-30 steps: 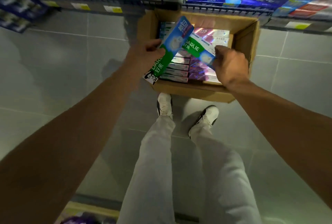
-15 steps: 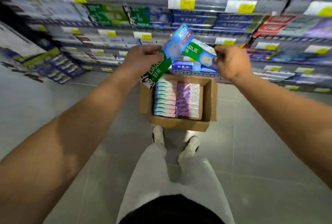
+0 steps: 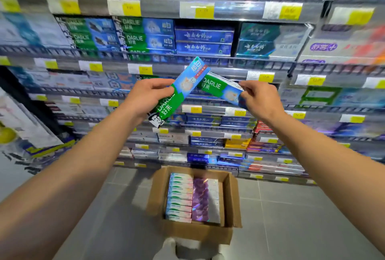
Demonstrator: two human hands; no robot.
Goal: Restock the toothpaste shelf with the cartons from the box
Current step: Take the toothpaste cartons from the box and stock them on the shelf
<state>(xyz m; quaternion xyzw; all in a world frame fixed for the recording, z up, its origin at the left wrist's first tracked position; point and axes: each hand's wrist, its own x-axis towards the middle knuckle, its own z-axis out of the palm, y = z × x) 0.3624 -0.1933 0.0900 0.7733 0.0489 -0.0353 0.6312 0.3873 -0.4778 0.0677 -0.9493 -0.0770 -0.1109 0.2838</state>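
**Two cartons raised toward the matching stack**

Both hands were up in front of the shelves, each wrapped round one toothpaste carton. In the head view, the left hand (image 3: 145, 98) gripped the left carton (image 3: 179, 90) near its lower, green end, fingers curled over the top edge, so the blue end slanted up and to the right. The right hand (image 3: 260, 99) pinched the right carton (image 3: 218, 90) at its blue end, and the green end ran up to meet the left carton; the two appeared to touch or overlap there. Well below the hands, the box (image 3: 233, 199) sat open on the floor, with rows of pale and purple cartons packed inside.

Above and left of the hands, a stack of green-and-blue cartons (image 3: 145, 36) carried the same printing. That looked like the right slot. To shelve well, I would level each carton, turn the name outward, and slide them in one at a time over the wire rail (image 3: 208, 59), square with the stack.
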